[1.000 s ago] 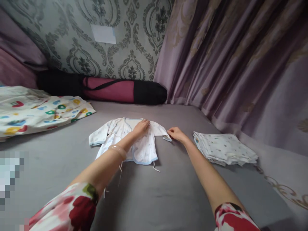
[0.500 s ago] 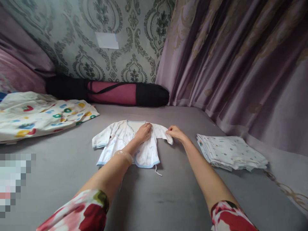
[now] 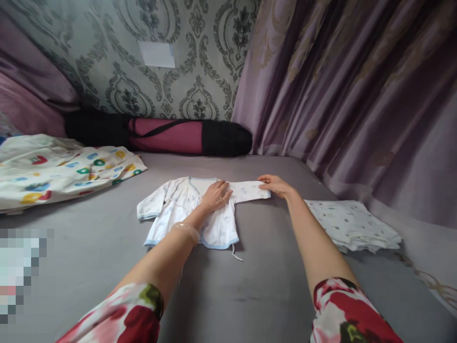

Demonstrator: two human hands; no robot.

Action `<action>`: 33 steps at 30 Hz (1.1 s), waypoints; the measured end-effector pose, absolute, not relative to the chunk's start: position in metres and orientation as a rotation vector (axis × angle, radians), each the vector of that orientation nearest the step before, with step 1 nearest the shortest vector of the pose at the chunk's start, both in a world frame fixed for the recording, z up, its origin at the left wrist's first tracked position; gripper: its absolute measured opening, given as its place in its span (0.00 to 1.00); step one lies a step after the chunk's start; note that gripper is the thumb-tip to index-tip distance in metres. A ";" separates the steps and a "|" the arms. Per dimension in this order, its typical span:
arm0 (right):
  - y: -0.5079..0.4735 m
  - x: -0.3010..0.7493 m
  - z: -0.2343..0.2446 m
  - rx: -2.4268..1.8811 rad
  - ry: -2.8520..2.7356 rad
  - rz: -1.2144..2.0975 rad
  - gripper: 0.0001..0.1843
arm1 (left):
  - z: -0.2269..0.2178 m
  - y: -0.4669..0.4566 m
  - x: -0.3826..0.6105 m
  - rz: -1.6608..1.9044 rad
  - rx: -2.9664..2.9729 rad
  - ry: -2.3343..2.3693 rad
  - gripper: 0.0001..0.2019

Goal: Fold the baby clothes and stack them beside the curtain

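Note:
A small white baby shirt (image 3: 217, 231) with pale blue trim and ties lies spread on the grey bed sheet (image 3: 264, 286). My left hand (image 3: 216, 195) rests flat on its upper right part near the shoulder, fingers extended. At the cuff of the right-hand sleeve, my right hand (image 3: 273, 185) pinches the fabric between thumb and fingers. That sleeve is stretched straight out to the side. The other sleeve, at the left, angles downward. My left forearm covers part of the shirt's front.
A stack of folded white patterned cloths (image 3: 357, 224) lies at the right, partly behind my right forearm. A colourful printed cloth (image 3: 64, 171) spreads at the left. Along the wall lies a long black and maroon bag (image 3: 167, 136). Purple curtains (image 3: 321, 85) hang at the right.
My right hand has moved right and slightly away from me, drawing the sleeve from a drooping bend out straight. My left hand stays on the shirt, its fingers a little more spread.

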State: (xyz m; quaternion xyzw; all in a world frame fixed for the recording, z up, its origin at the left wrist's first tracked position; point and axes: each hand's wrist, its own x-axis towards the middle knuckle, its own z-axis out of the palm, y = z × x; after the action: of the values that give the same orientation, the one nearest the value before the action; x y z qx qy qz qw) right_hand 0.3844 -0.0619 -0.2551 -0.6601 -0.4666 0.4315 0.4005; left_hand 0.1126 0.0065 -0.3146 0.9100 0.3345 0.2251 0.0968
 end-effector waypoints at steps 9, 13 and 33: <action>-0.064 0.386 -0.284 -2.119 -1.205 0.712 0.20 | -0.313 0.004 0.111 0.594 2.729 1.030 0.23; -0.066 0.362 -0.281 -2.230 -1.260 0.472 0.22 | -0.314 0.004 0.111 0.613 2.722 1.020 0.22; -0.084 0.296 -0.295 -2.294 -2.011 0.205 0.32 | -0.314 0.005 0.112 0.629 2.713 0.987 0.20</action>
State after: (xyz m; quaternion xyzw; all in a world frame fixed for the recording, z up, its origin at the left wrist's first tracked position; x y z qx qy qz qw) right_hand 0.2963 -0.0835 -0.2947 -0.7496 -0.6571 0.0669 0.0421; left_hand 0.1121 0.0047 -0.3144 0.9142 0.3326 0.2119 0.0932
